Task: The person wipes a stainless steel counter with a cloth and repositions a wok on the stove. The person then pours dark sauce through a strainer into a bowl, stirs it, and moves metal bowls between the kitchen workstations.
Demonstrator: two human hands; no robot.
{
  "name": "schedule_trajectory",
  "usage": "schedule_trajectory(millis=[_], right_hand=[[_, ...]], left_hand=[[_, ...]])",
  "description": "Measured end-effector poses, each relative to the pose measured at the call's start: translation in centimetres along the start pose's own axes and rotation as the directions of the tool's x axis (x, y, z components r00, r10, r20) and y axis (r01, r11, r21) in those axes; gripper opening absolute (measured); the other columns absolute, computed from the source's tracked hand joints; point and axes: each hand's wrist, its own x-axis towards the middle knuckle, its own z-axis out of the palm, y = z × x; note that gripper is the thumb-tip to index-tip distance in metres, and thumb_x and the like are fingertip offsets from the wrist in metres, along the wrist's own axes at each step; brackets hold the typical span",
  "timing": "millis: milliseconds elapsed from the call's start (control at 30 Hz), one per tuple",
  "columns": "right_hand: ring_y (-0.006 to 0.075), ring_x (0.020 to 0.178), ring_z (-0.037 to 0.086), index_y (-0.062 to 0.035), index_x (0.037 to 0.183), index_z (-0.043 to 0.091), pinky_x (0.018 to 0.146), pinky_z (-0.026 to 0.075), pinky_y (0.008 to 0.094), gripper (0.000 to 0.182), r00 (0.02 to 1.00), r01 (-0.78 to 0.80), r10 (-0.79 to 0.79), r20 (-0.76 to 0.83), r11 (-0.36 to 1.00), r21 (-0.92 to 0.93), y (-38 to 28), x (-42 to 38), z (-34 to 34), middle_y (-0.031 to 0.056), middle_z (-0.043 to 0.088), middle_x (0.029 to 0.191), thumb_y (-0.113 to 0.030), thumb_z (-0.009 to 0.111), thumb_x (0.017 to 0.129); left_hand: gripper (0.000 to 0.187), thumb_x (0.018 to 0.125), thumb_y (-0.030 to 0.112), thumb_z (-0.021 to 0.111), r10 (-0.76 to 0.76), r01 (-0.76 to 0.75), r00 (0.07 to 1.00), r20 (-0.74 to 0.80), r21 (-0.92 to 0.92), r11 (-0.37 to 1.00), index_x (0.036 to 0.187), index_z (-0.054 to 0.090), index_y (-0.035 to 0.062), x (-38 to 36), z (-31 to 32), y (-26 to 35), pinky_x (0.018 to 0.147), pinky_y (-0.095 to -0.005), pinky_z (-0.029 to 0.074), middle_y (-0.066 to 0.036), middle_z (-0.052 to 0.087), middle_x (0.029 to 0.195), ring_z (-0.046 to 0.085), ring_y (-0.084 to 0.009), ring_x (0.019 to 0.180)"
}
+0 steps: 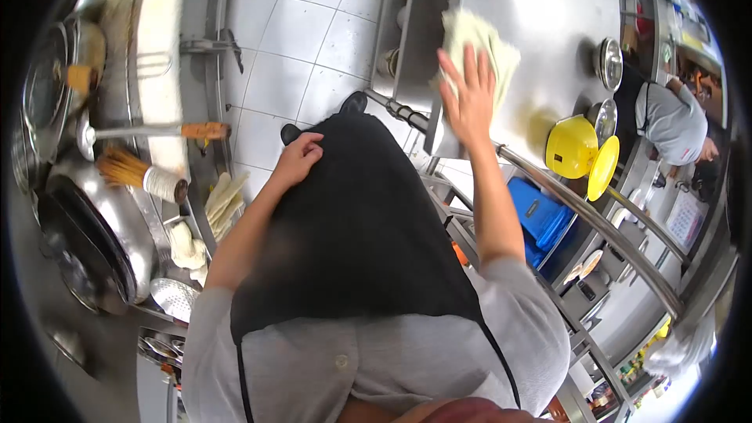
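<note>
My right hand [470,102] lies flat with fingers spread on a pale yellow cloth [501,51], pressing it against the stainless steel worktop [540,47] near its left edge. The cloth is rumpled and spreads out past my fingertips. My left hand [299,158] hovers beside the black apron [360,219] I wear, fingers loosely curled in, with no object visible in it.
On the worktop's right side are a yellow bowl [572,147], a yellow plate [603,168] and metal bowls [610,63]. Woks [98,219], a ladle [149,131] and a bamboo brush [141,175] are at the left. Another person [670,121] works at the far right.
</note>
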Motion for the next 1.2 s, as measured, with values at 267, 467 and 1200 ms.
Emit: schedule_trajectory(millis=[267,467,1200], right_hand=[[0.0428,0.115,0.055,-0.0011,0.09,0.063,0.101,0.042,0.0548,0.023,0.989,0.095,-0.118,0.087,0.969,0.228,-11.9,-10.4,2.5,0.0181,0.063,0.109,-0.02,0.075,0.085],[0.0448,0.076,0.066,-0.0098,0.106,0.051,0.066,0.054,0.0524,0.029,0.913,0.122,-0.161,0.375,0.985,0.124,-14.9,-1.3,12.3,0.0219,0.065,0.092,-0.031,0.066,0.093],[0.013,0.112,0.061,-0.0081,0.138,0.06,0.092,0.048,0.0271,0.042,0.057,-0.471,-0.687,0.725,0.621,0.626,-27.6,-8.7,16.2,0.0054,0.069,0.122,-0.031,0.059,0.103]], left_hand=[[0.035,0.094,0.013,0.064,0.007,-0.011,0.994,0.106,0.038,0.999,0.128,0.062,0.0055,-3.8,-0.5,-2.0,0.088,-0.0299,0.051,-0.007,0.07,0.101,0.065,-0.0151,0.094],[0.039,0.092,0.019,0.066,-0.02,0.02,0.999,0.037,0.0,1.0,0.128,0.062,0.004,-7.2,-0.6,-9.6,0.087,-0.0315,0.051,-0.009,0.07,0.102,0.066,-0.0183,0.095],[0.059,0.108,0.044,0.034,-0.245,0.017,0.859,-0.45,-0.454,0.891,0.143,0.051,-0.0013,-28.2,10.4,-9.3,0.12,-0.0363,0.029,-0.019,0.047,0.151,0.039,-0.0328,0.143]])
